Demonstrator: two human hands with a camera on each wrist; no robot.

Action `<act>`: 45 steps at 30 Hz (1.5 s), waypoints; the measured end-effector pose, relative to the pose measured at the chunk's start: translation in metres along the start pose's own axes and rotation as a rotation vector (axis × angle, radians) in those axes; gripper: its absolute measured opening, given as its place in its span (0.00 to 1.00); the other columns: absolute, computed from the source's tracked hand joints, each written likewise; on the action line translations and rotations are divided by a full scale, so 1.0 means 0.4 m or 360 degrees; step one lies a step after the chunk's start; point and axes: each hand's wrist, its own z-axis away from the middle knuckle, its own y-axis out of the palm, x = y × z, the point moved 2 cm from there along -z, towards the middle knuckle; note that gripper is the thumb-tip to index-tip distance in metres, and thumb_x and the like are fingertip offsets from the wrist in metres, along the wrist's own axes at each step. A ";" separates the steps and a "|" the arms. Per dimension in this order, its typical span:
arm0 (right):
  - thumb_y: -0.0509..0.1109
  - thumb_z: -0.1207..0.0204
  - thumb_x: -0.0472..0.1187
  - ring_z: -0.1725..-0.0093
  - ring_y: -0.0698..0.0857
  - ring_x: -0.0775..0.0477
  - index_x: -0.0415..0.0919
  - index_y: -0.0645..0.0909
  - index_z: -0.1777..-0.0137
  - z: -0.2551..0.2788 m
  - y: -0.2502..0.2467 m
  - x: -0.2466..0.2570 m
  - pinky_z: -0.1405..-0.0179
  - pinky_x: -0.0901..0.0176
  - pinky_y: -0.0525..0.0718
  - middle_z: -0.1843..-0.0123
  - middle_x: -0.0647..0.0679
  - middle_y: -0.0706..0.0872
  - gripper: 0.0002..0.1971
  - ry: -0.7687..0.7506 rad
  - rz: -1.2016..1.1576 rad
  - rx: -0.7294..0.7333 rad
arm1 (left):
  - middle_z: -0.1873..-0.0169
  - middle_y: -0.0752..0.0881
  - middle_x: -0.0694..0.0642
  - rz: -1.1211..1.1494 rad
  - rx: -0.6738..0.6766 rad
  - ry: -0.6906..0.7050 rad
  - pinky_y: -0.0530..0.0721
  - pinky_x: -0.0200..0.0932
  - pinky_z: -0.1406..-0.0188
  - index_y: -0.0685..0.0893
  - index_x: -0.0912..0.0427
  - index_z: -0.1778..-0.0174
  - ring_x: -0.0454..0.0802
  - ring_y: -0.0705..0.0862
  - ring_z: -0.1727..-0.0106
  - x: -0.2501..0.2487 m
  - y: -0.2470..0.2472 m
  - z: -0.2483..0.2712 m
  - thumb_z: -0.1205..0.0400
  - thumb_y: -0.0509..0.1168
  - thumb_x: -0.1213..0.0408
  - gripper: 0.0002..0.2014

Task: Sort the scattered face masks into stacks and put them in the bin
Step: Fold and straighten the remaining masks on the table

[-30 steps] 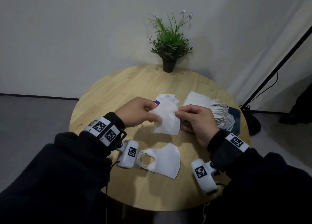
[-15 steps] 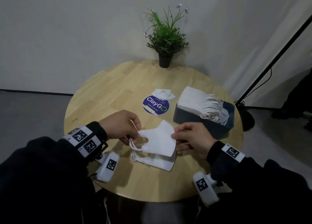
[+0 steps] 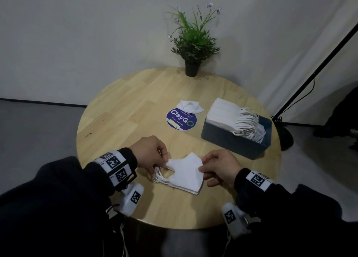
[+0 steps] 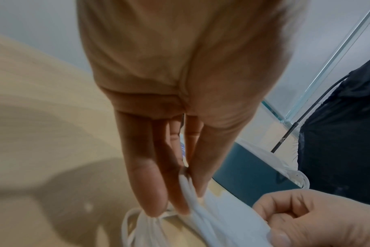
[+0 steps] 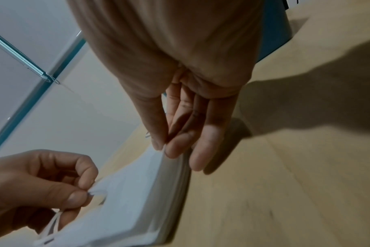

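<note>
Round wooden table (image 3: 124,109) carries everything. Grey bin (image 3: 228,140) sits toward the right edge, packed with a stack of white masks (image 3: 224,111), ear loops spilling over its right side. Potted plant (image 3: 193,44) at the far edge. Round blue sticker (image 3: 181,119) near the table centre, with one loose mask (image 3: 188,106) lying across its far rim, still unsorted.

Near edge: small stack of masks (image 3: 186,174), top mask held just over the ones below. Left hand (image 3: 149,152) pinches the loop-side corner between thumb and fingertips; right hand (image 3: 219,166) pinches the opposite pointed corner, thumb against forefinger, other fingers straight beside the stack edge.

Step looks like squaring the top mask onto the stack. To do it well: keep both pinches light, line up the curved fold edges and the loops on the same side, lower flat, then press before letting go. Risk: loops tangle or the stack fans out.
</note>
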 end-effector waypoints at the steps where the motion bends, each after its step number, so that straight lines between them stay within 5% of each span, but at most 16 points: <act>1: 0.80 0.29 0.25 0.64 0.89 0.39 0.34 0.83 0.51 -0.002 0.000 -0.004 0.71 0.46 0.89 0.63 0.37 0.90 0.11 0.0008 0.0031 0.0002 | 0.62 0.91 0.59 -0.0013 0.0004 0.0003 0.95 0.53 0.62 0.91 0.59 0.61 0.50 0.90 0.70 0.001 0.003 -0.003 0.24 0.78 0.75 0.06; 7: 0.81 0.30 0.26 0.65 0.90 0.41 0.35 0.84 0.51 -0.008 -0.003 -0.015 0.68 0.45 0.90 0.62 0.38 0.91 0.12 0.0029 0.0117 0.0007 | 0.64 0.91 0.55 -0.0121 0.0000 0.0050 0.94 0.49 0.63 0.91 0.56 0.61 0.44 0.87 0.76 0.001 0.013 -0.017 0.24 0.77 0.72 0.07; 14: 0.83 0.33 0.27 0.69 0.88 0.44 0.35 0.84 0.52 -0.008 -0.003 -0.017 0.70 0.48 0.88 0.66 0.42 0.90 0.13 0.0032 0.0176 -0.0029 | 0.62 0.94 0.56 -0.0299 0.0037 0.0060 0.89 0.41 0.67 0.92 0.52 0.61 0.47 0.87 0.70 0.003 0.007 -0.025 0.25 0.78 0.68 0.05; 17: 0.84 0.34 0.28 0.74 0.79 0.44 0.36 0.80 0.54 -0.010 -0.005 -0.013 0.76 0.55 0.79 0.70 0.40 0.85 0.15 -0.0004 0.0124 -0.0107 | 0.66 0.92 0.44 -0.0521 -0.0036 0.0173 0.86 0.40 0.61 0.92 0.48 0.64 0.41 0.88 0.62 -0.001 -0.020 -0.024 0.27 0.80 0.60 0.04; 20: 0.84 0.37 0.31 0.74 0.76 0.43 0.39 0.82 0.56 -0.012 0.004 0.002 0.77 0.54 0.75 0.72 0.42 0.83 0.14 -0.0213 0.0211 -0.0172 | 0.66 0.91 0.43 -0.0446 -0.0080 0.0394 0.86 0.43 0.52 0.93 0.48 0.60 0.40 0.87 0.60 -0.025 -0.025 -0.017 0.27 0.82 0.57 0.05; 23: 0.85 0.39 0.33 0.72 0.84 0.48 0.46 0.87 0.59 -0.011 0.019 0.013 0.71 0.51 0.86 0.68 0.48 0.88 0.13 -0.0382 0.0608 -0.0109 | 0.62 0.89 0.42 -0.0633 0.0069 0.0538 0.86 0.42 0.52 0.91 0.45 0.51 0.40 0.86 0.59 -0.048 0.042 -0.013 0.27 0.80 0.56 0.10; 25: 0.86 0.37 0.35 0.68 0.86 0.53 0.49 0.87 0.56 -0.007 0.024 0.020 0.70 0.63 0.84 0.64 0.51 0.89 0.14 -0.0368 0.0893 -0.0018 | 0.60 0.87 0.42 -0.0902 0.0240 0.0555 0.86 0.45 0.51 0.89 0.45 0.46 0.45 0.85 0.55 -0.058 0.086 -0.017 0.27 0.76 0.60 0.13; 27: 0.87 0.38 0.36 0.70 0.86 0.51 0.46 0.88 0.57 -0.012 0.019 0.035 0.72 0.64 0.82 0.65 0.49 0.89 0.13 -0.0322 0.0856 -0.0014 | 0.62 0.85 0.41 -0.0968 0.0337 0.0539 0.83 0.42 0.53 0.90 0.47 0.46 0.46 0.84 0.55 -0.074 0.073 -0.043 0.27 0.78 0.60 0.13; 29: 0.87 0.38 0.36 0.76 0.84 0.48 0.42 0.88 0.60 -0.017 0.007 0.060 0.75 0.59 0.82 0.69 0.46 0.90 0.10 -0.0305 0.0640 -0.0104 | 0.66 0.88 0.41 -0.0731 0.0252 0.0545 0.82 0.40 0.56 0.91 0.46 0.51 0.43 0.86 0.59 -0.109 0.010 -0.082 0.26 0.81 0.57 0.09; 31: 0.86 0.35 0.37 0.77 0.84 0.47 0.38 0.88 0.61 -0.025 -0.009 0.084 0.74 0.53 0.82 0.71 0.44 0.91 0.09 -0.0322 0.0467 -0.0179 | 0.66 0.89 0.40 -0.0530 -0.0068 0.0567 0.81 0.39 0.56 0.92 0.46 0.55 0.42 0.88 0.59 -0.143 -0.069 -0.145 0.22 0.77 0.59 0.04; 34: 0.82 0.29 0.38 0.71 0.87 0.42 0.36 0.88 0.60 -0.040 -0.025 0.102 0.71 0.48 0.84 0.69 0.37 0.91 0.07 -0.0326 0.0371 -0.0205 | 0.47 0.91 0.50 -0.0698 -0.0498 0.0477 0.81 0.41 0.46 0.90 0.50 0.41 0.52 0.88 0.43 -0.178 -0.142 -0.265 0.17 0.69 0.64 0.11; 36: 0.80 0.27 0.39 0.72 0.84 0.43 0.37 0.88 0.59 -0.049 -0.028 0.104 0.73 0.50 0.83 0.66 0.36 0.92 0.06 -0.0313 0.0398 -0.0190 | 0.32 0.86 0.56 -0.0834 -0.0514 0.0410 0.81 0.46 0.36 0.83 0.54 0.26 0.57 0.84 0.33 -0.205 -0.148 -0.328 0.15 0.65 0.65 0.20; 39: 0.79 0.27 0.40 0.76 0.80 0.46 0.39 0.87 0.60 -0.061 -0.026 0.104 0.76 0.55 0.81 0.65 0.36 0.92 0.06 -0.0351 0.0428 -0.0158 | 0.24 0.81 0.60 -0.0854 -0.0384 0.0402 0.77 0.49 0.31 0.75 0.58 0.18 0.61 0.81 0.26 -0.229 -0.122 -0.378 0.13 0.63 0.65 0.24; 42: 0.79 0.27 0.40 0.78 0.80 0.47 0.39 0.87 0.59 -0.071 -0.021 0.106 0.77 0.57 0.79 0.66 0.37 0.92 0.06 -0.0380 0.0419 -0.0145 | 0.28 0.82 0.59 -0.1062 -0.0324 0.0340 0.80 0.50 0.34 0.81 0.53 0.24 0.62 0.82 0.30 -0.217 -0.091 -0.411 0.15 0.65 0.61 0.22; 45: 0.78 0.27 0.42 0.77 0.81 0.46 0.40 0.87 0.60 -0.080 -0.012 0.108 0.77 0.56 0.78 0.70 0.41 0.90 0.06 -0.0385 0.0394 -0.0114 | 0.50 0.84 0.63 -0.1093 -0.0360 0.0086 0.83 0.50 0.47 0.86 0.62 0.41 0.64 0.86 0.45 -0.229 -0.079 -0.390 0.14 0.60 0.50 0.20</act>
